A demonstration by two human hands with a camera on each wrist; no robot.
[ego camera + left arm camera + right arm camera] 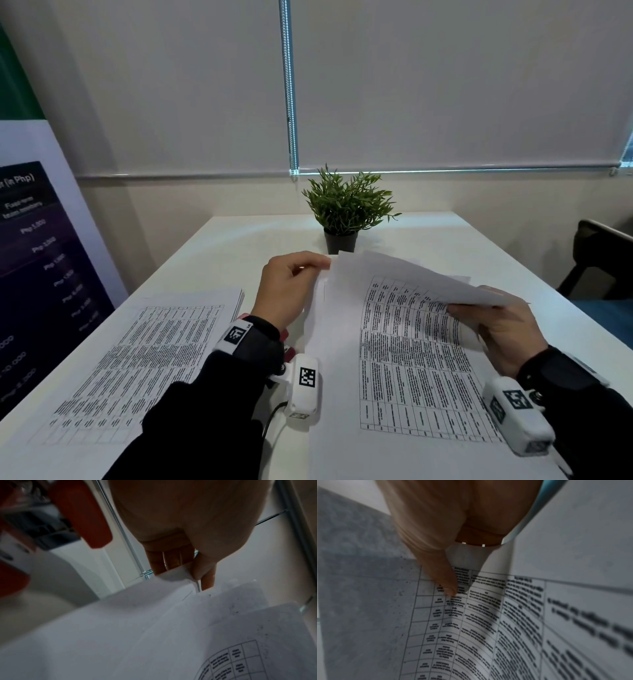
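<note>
fingers [204, 566] pinch raised sheet [411, 275] at corner

Plant [347, 209]: green, dark pot, far side of white table [239, 240]
Banner [41, 257]: left of table
Chair [596, 260]: dark, right

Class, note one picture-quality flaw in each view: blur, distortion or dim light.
Head view: sharp, but the lens bows the blind chain. Left wrist view: dim, red object beside the left hand unfocused. Right wrist view: print on the sheet blurs rightward; the right hand shadows it.
</note>
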